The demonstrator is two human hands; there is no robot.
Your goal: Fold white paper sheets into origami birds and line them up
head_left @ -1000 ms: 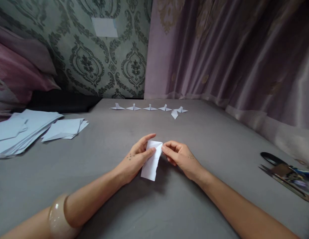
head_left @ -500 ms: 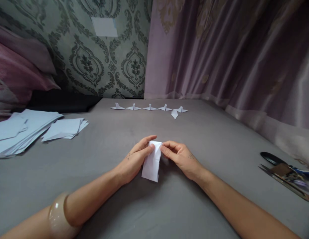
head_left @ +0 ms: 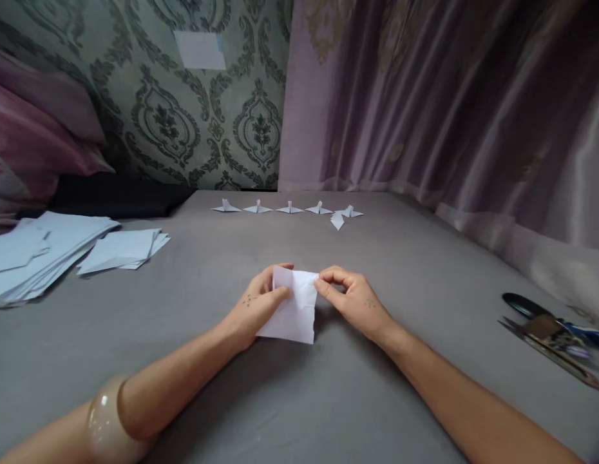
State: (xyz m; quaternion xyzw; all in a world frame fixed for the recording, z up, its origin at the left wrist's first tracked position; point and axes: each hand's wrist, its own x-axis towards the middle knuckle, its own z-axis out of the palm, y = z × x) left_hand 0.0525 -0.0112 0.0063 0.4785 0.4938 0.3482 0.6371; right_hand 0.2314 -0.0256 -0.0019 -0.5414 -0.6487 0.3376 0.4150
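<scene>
A creased white sheet of paper [head_left: 297,316] is held up above the grey surface, partly opened out, with a ragged right edge. My left hand [head_left: 261,303] grips its left side, thumb across the front and fingers behind, where they are mostly hidden. At the top right corner, my right hand [head_left: 350,296] pinches the paper between thumb and forefinger. A pale bangle [head_left: 109,419] is on my left forearm.
Several folded paper birds [head_left: 290,207] stand in a row at the far side, with a small folded piece [head_left: 337,222] before them. Stacks of paper [head_left: 72,238] and cut sheets [head_left: 125,248] lie left. Scissors [head_left: 545,354] and other tools lie right.
The paper has gone from a narrow folded strip to a wider, opened sheet. My left hand has shifted slightly left, and my right hand still pinches the corner.
</scene>
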